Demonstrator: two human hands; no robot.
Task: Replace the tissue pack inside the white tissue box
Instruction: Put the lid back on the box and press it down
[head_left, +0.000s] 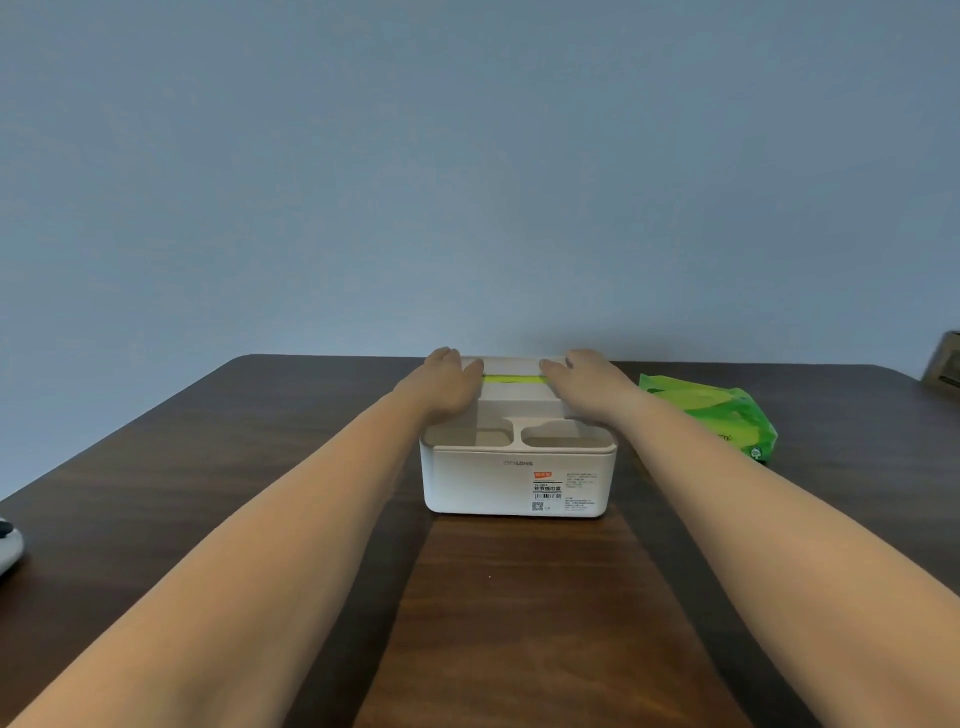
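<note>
White tissue box (518, 483) between both hands (451, 387).

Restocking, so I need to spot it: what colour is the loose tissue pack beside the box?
Green, with lighter yellow-green patches; the tissue pack shows in the head view.

Head-worn view, forward and down across the table (218, 441), near.
</note>
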